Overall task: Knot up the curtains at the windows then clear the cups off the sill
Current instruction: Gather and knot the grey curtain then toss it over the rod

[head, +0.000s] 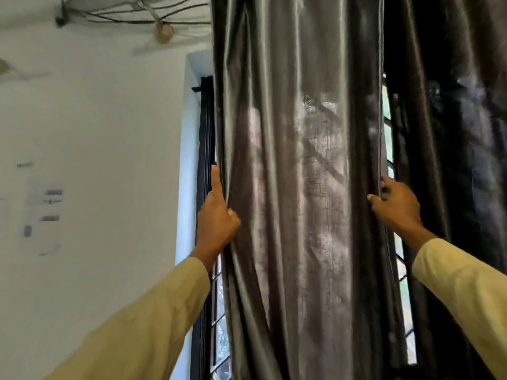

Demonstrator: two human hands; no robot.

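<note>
A shiny dark grey curtain (pixel 299 187) hangs straight down in front of the window and fills the middle of the view. My left hand (pixel 218 215) grips its left edge, index finger pointing up along the fabric. My right hand (pixel 395 204) pinches the curtain's right edge between thumb and fingers. Both arms wear pale yellow sleeves. A second, darker curtain (pixel 455 160) hangs at the right. No cups or sill are in view.
A black window frame with a grille (pixel 204 160) shows left of the curtain, and daylight comes through a gap (pixel 388 138) at its right. A white wall (pixel 90 160) with small switches lies at the left. Cables run along the wall top.
</note>
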